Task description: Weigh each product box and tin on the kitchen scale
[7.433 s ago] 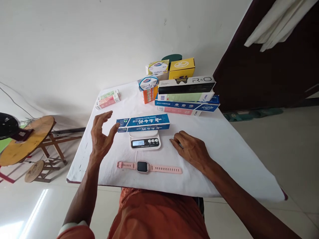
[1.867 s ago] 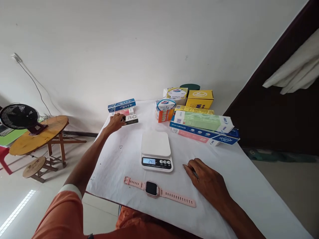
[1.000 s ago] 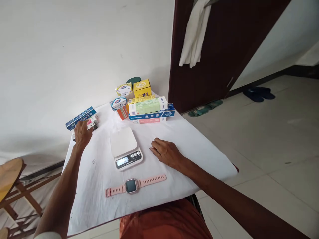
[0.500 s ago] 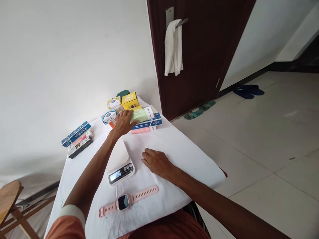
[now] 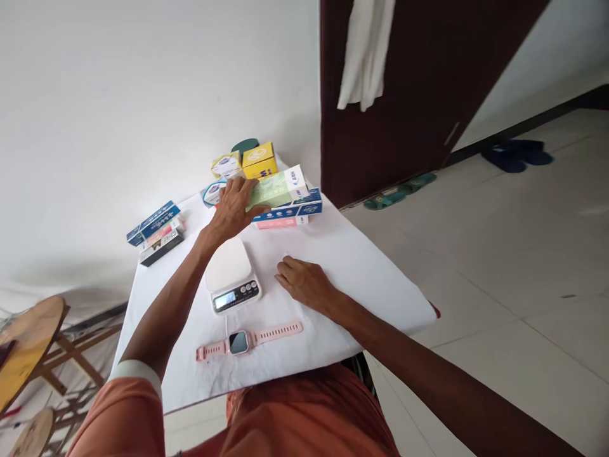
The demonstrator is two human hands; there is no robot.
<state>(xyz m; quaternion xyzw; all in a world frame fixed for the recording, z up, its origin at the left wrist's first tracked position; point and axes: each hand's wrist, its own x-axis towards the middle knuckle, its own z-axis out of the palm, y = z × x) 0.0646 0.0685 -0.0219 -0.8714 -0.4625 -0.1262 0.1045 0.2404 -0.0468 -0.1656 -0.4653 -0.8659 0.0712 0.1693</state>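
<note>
1. The left hand (image 5: 234,206) is gripping the green-and-white box (image 5: 276,190) in the upper middle of the frame; its fingers are clamping the left end.
2. This box is slanting above the blue box (image 5: 308,204).
3. The right hand (image 5: 305,283) is resting on the desk (image 5: 366,273) near the centre, its fingers curling together.
4. The white scale (image 5: 230,265) is standing left of it.

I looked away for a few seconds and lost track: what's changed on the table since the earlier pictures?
The blue toothpaste box has moved left off the scale, and the black box left from atop the stack. The left hand has let go of the black box and now grips the green box. The right hand still rests beside the scale; the pink watch still lies on the scale's near side.
</note>
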